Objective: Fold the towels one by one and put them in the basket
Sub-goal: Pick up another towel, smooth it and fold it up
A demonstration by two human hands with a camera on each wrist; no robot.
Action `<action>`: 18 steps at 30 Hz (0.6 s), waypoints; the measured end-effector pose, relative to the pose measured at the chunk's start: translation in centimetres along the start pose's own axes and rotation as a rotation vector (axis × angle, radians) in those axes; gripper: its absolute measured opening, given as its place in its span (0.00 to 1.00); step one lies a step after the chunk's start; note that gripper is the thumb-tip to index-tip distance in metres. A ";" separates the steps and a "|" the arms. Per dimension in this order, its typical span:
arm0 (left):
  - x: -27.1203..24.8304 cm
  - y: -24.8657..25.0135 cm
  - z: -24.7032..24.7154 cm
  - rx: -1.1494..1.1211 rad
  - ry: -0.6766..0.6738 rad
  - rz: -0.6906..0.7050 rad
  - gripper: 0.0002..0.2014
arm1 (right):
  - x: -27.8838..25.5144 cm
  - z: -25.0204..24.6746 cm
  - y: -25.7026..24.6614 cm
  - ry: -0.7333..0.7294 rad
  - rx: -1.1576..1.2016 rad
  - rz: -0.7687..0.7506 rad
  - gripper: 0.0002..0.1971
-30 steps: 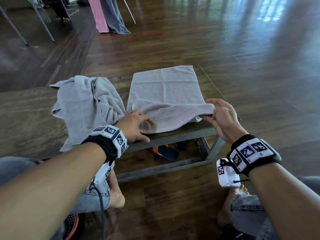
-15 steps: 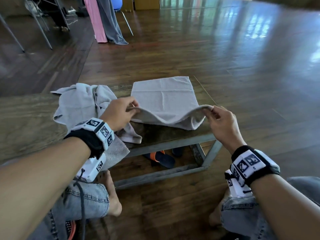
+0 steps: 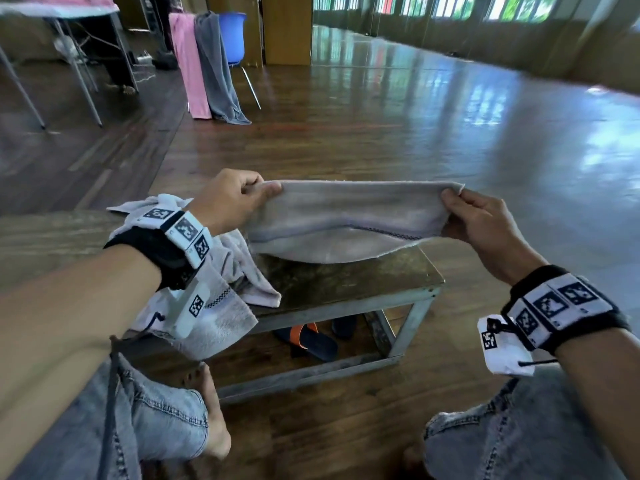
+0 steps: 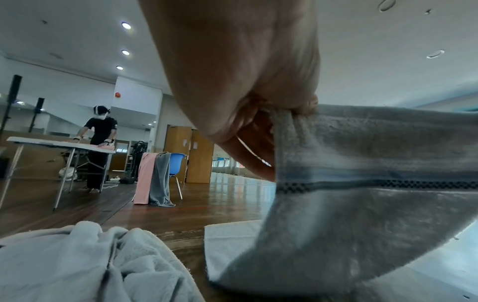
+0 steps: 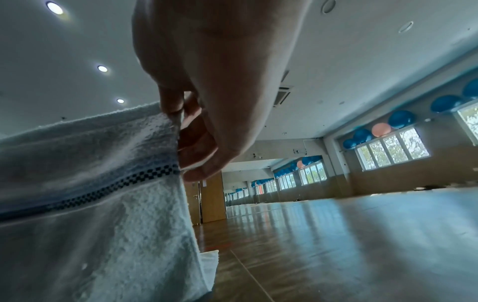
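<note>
Two hands are shown holding one grey towel [image 3: 346, 216] stretched between them above the worktop [image 3: 349, 282]. The left hand [image 3: 232, 199] pinches the towel's left upper corner between thumb and curled fingers; the right hand [image 3: 481, 220] pinches the right upper corner in the same manner. The upper edge is held taut and roughly level between the hands, while the lower part sags in a curve toward the worktop. A dark checked band [image 3: 391, 232] runs across the towel below the held edge. In the left wrist view the curled fingers [image 4: 258, 143] are seen closed on the towel's corner [image 4: 362, 163], and part of the cloth lies on the worktop beneath. In the right wrist view the towel [image 5: 90, 183] hangs just left of the pinching fingers [image 5: 199, 143]. Below the left forearm a second, crumpled towel [image 3: 221, 289] lies on the worktop, one end hanging over the near edge. Under the worktop, below the space between the hands, sandals [image 3: 308, 339] rest on the wooden floor [image 3: 415, 133]. Well beyond the left hand, a pink cloth [image 3: 188, 64] and a grey cloth [image 3: 216, 67] are draped over a blue chair [image 3: 233, 32].
</note>
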State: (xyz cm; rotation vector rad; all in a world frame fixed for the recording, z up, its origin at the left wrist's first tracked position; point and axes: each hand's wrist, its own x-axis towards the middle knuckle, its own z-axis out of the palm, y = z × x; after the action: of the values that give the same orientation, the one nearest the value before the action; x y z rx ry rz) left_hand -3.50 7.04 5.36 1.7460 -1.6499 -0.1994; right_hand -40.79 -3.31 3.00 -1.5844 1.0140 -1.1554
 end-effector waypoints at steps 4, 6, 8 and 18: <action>-1.1 0.5 0.2 -0.019 -0.225 -0.080 0.31 | -1.4 -1.3 -0.5 -0.171 -0.152 0.152 0.14; -1.9 0.5 0.2 -0.109 -0.383 -0.146 0.31 | -1.8 -2.2 -0.6 -0.265 -0.203 0.231 0.14; -2.4 0.3 0.3 -0.222 -0.575 -0.216 0.27 | -1.8 -3.0 -0.5 -0.381 -0.197 0.305 0.16; 0.6 -2.7 2.6 -0.316 -0.780 -0.419 0.13 | 2.1 -1.3 3.9 -0.444 -0.324 0.419 0.10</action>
State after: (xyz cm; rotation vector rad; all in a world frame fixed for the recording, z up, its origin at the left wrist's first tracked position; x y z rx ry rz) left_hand -2.69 5.25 2.10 1.8473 -1.5833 -1.4025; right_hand -41.97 -6.58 -0.02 -1.6686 1.1899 -0.3441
